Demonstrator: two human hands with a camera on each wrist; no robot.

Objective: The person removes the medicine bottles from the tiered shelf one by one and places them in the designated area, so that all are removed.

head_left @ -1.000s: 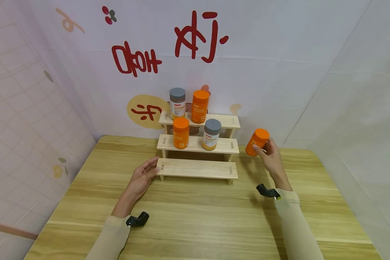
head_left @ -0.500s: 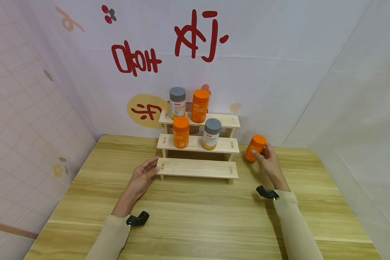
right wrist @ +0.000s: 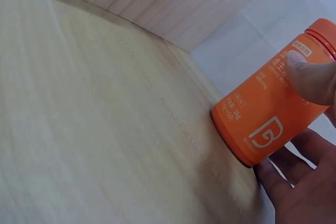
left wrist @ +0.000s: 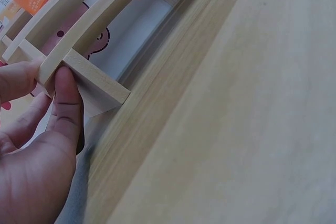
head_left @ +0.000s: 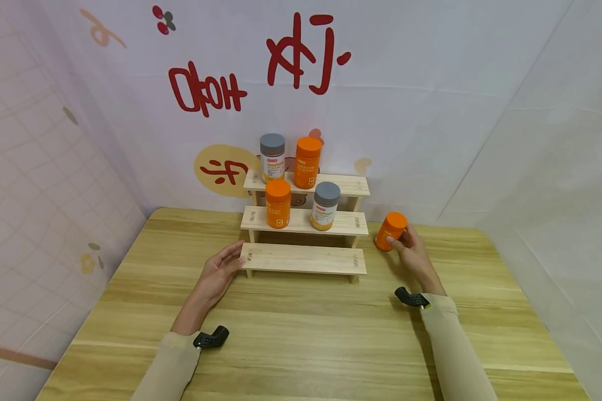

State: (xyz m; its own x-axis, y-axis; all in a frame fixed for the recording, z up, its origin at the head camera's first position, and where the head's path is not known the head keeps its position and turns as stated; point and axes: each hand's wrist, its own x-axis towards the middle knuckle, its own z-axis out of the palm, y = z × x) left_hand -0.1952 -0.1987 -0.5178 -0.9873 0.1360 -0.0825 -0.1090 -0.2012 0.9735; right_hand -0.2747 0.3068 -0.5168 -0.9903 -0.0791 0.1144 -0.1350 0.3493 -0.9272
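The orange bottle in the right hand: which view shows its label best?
Right wrist: the orange bottle, slightly cropped, is large, its logo clear. The head view shows it too small to read; the left wrist view lacks it.

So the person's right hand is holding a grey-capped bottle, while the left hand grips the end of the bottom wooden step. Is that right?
Not quite: the bottle in the right hand has an orange cap, not a grey one, as the head view shows. The left hand does grip the end of the bottom wooden step.
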